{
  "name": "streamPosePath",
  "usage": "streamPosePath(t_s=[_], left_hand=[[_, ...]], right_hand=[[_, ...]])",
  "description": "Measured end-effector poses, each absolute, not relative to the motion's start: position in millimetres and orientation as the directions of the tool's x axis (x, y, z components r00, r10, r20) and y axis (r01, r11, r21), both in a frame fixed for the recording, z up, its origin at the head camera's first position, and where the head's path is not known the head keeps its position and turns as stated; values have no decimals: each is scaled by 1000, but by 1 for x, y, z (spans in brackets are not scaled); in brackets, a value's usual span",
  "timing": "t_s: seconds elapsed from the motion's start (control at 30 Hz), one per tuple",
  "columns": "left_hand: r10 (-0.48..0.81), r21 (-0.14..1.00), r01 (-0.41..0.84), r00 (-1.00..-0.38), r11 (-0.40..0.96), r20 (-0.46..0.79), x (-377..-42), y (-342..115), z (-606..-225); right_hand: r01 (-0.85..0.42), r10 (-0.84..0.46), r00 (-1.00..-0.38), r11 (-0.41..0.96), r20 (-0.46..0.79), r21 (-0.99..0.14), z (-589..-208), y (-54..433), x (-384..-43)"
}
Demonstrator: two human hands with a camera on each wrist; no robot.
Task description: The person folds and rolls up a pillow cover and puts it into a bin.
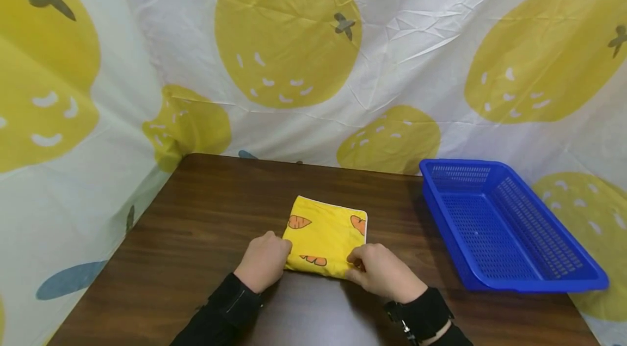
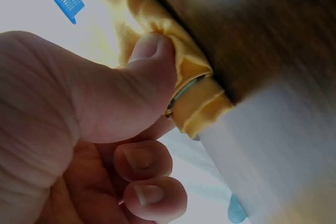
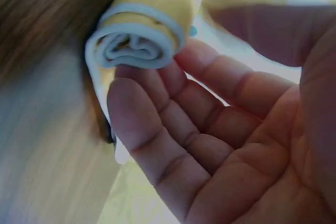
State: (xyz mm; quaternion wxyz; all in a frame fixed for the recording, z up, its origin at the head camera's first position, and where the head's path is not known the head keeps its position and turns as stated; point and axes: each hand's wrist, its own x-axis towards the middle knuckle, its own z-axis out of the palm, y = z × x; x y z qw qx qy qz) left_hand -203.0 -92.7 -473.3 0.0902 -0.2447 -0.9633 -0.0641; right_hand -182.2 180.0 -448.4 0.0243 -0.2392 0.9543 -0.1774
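a person's two bare hands, with black sleeves and dark wristbands.
the left hand (image 1: 264, 260) has short, plain nails; a thin pale line crosses the black left cuff (image 1: 236, 301). above the right hand (image 1: 384, 272), a wide black wristband (image 1: 425, 310) bears small silvery hardware (image 1: 407, 328), with bare wrist showing before the black right sleeve (image 1: 454, 338).
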Motion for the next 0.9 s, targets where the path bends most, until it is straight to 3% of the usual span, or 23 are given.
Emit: streamPosePath(t_s=[0.37,0.7,0.9], left_hand=[[463,175,468,-883,866,72,-199,-96,-465],[457,271,423,-887,865,-73,-204,-104,-461],[455,291,420,-889,860,-61,-207,-108,-462]], right_hand=[[-405,-406,-912,865,64,-296,-456,178,-184],[-331,-350,-937,875,12,-353,-459,181,-191],[-315,-334,-942,857,24,-408,-461,182,-193]])
